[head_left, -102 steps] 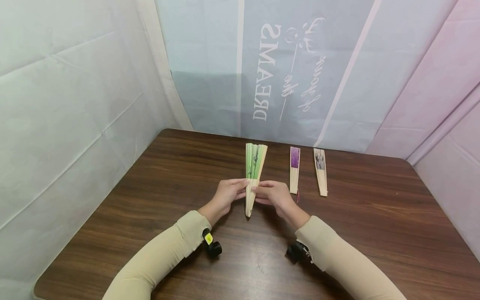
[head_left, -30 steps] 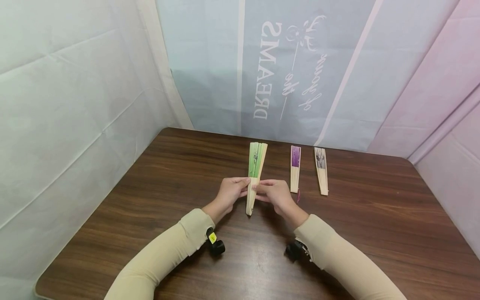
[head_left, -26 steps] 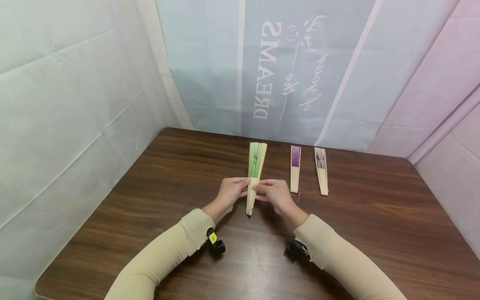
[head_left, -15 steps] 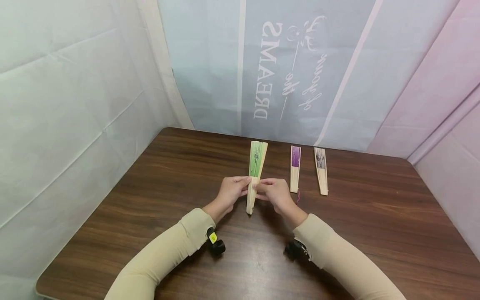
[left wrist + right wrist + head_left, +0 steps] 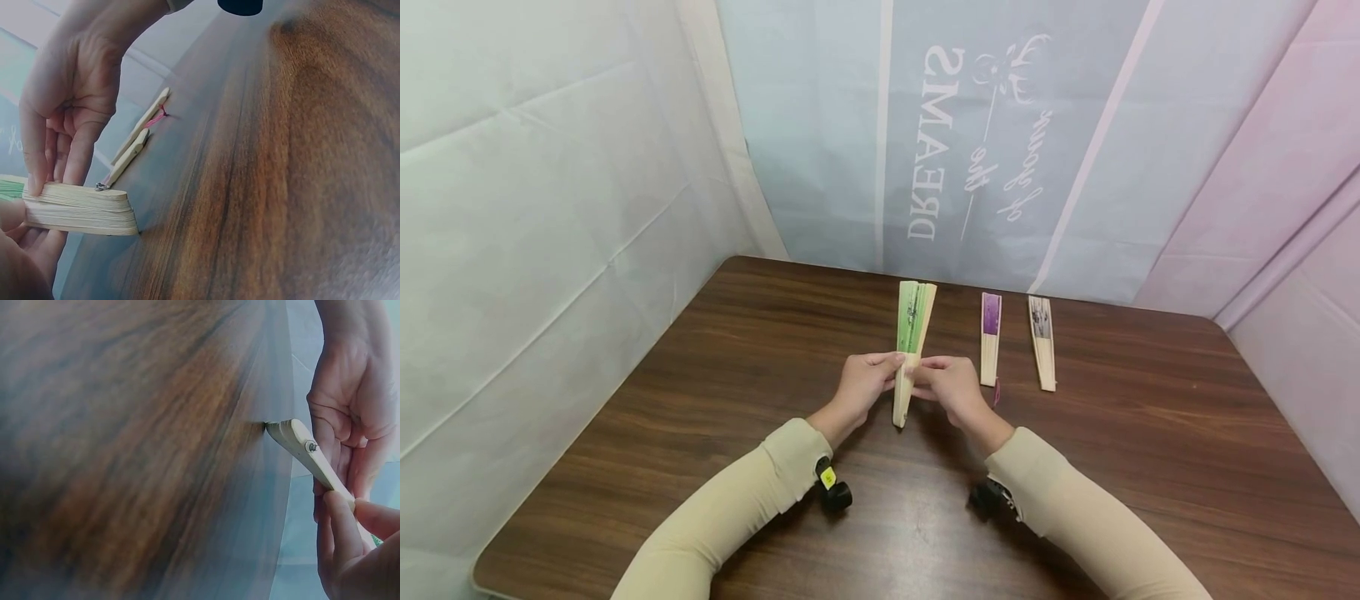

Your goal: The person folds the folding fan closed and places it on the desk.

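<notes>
Between my two hands stands a green folding fan [image 5: 912,321] with pale ribs, nearly folded, its leaf end pointing away from me. My left hand [image 5: 861,385] pinches its left side, thumb on the front. From the right, my right hand [image 5: 951,387] pinches the ribs a little lower. The rib stack [image 5: 81,209] and its pivot end show in the left wrist view, and in the right wrist view the metal rivet [image 5: 311,446] is visible at that end. Part of the ribs is covered by my fingers.
A folded purple fan [image 5: 991,337] with a red cord lies right of my right hand. Beyond it lies a folded grey-patterned fan [image 5: 1042,342]. Both are on the dark wooden table [image 5: 1135,450], with a printed cloth backdrop [image 5: 820,142] behind.
Since the earliest frame the green fan has been folded narrower, its left edge coming in to the right. My left hand has shifted slightly right with it. The other fans lie as before.
</notes>
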`<state>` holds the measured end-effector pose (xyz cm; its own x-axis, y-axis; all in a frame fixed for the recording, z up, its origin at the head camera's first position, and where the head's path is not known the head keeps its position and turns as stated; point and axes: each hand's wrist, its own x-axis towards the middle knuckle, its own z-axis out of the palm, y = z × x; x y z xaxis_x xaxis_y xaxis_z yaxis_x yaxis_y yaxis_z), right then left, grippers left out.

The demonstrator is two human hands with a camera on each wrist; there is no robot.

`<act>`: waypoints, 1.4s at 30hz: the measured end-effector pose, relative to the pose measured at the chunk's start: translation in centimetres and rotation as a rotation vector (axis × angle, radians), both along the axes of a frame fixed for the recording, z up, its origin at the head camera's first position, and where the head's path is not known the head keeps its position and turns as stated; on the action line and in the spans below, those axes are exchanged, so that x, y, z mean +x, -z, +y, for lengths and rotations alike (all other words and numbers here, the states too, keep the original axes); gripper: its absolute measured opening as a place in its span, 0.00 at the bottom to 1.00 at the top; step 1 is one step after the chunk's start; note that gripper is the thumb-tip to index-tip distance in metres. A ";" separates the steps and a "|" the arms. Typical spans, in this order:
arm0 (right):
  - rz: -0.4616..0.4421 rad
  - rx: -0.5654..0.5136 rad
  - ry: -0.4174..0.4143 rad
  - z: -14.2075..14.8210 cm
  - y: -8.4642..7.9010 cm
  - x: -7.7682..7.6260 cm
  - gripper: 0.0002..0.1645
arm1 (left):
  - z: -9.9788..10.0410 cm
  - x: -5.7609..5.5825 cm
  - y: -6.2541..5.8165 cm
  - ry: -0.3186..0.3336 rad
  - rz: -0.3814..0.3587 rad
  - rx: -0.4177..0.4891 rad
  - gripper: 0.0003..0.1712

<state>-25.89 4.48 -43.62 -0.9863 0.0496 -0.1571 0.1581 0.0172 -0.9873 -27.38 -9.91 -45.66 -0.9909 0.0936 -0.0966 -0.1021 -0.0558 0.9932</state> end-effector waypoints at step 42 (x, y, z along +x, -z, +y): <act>0.019 -0.004 -0.013 0.3 0.1 0.1 0.17 | 0.2 0.0 -0.1 -0.021 -0.014 0.027 0.17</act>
<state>-25.79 4.81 -43.71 -0.9897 0.0360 -0.1389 0.1395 0.0149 -0.9901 -27.38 -9.67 -45.54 -0.9913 0.0752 -0.1077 -0.1140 -0.0849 0.9898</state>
